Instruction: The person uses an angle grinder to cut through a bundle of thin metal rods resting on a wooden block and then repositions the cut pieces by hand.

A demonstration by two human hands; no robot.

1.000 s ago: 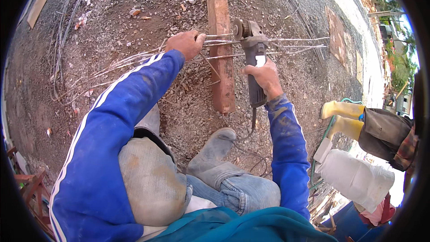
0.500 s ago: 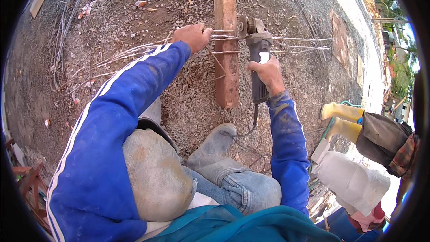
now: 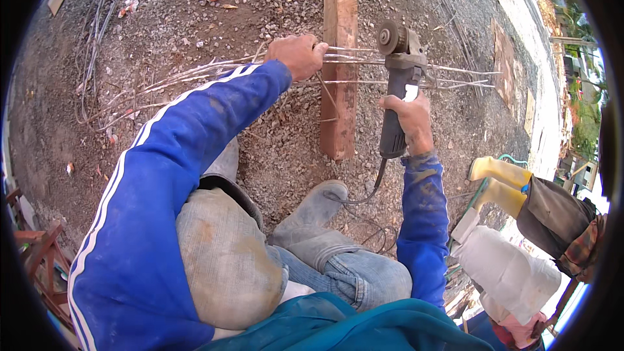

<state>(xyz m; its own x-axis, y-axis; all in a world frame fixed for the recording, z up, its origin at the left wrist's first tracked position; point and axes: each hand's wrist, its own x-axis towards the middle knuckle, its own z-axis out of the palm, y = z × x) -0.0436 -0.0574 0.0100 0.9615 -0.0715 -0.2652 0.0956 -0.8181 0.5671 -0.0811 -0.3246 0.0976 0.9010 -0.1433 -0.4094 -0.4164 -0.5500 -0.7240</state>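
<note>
My left hand [image 3: 298,56] is closed around thin metal rods [image 3: 185,78] just left of a wooden beam [image 3: 338,120]. The rods lie crosswise over the beam and stick out on both sides. A short bent rod hangs down beside this hand against the beam. An angle grinder [image 3: 396,81] is in my right hand [image 3: 416,122], fingers wrapped round its dark body, with its head pointing away from me. Its disc [image 3: 388,37] is right of the beam, near the ends of the upper rods. A cable [image 3: 378,182] trails from its near end.
Gravelly ground [image 3: 260,123] surrounds the beam. More wires [image 3: 97,45] lie at far left, and a flat board [image 3: 503,62] at right. My boot [image 3: 312,214] is near the cable. A person in yellow boots [image 3: 500,182] is at right, beside a white sack-like shape [image 3: 507,263].
The grinder has moved right, its disc farther from the beam and rods. My left hand keeps its hold on the rods. The whole view has shifted slightly.
</note>
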